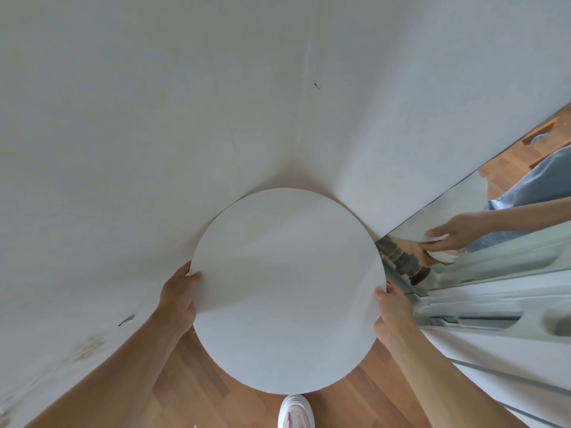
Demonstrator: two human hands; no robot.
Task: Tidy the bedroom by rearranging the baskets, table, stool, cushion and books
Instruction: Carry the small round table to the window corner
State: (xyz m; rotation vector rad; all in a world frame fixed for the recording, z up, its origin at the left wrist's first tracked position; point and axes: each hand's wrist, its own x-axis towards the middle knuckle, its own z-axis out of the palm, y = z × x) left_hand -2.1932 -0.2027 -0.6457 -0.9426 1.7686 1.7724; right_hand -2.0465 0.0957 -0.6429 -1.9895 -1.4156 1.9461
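A round table [287, 291] with a plain white top stands in the corner of the room. Its far rim lies close against both white walls, the left wall [123, 118] and the right wall [417, 103]; whether it touches them cannot be told. The near rim hangs over a wood-patterned laminate floor [191, 381]. The top is bare and matte, with a soft shadow falling across it.

The left hand [179, 296] grips the table's left rim, thumb on top and fingers curled under. The right hand [391, 310] grips the right rim the same way, thumb over the edge.

The left wall carries a dark scuff [126, 319] low down and yellowish stains [86, 347] near the floor. A small dark mark [316, 85] sits beside the corner seam.

A mirror [494, 211] stands against the right wall, just beside the table. It reflects a hand on a white rim, blue trousers and more of the floor.

The toe of a white and pink shoe [295, 412] shows on the floor below the table's near rim.
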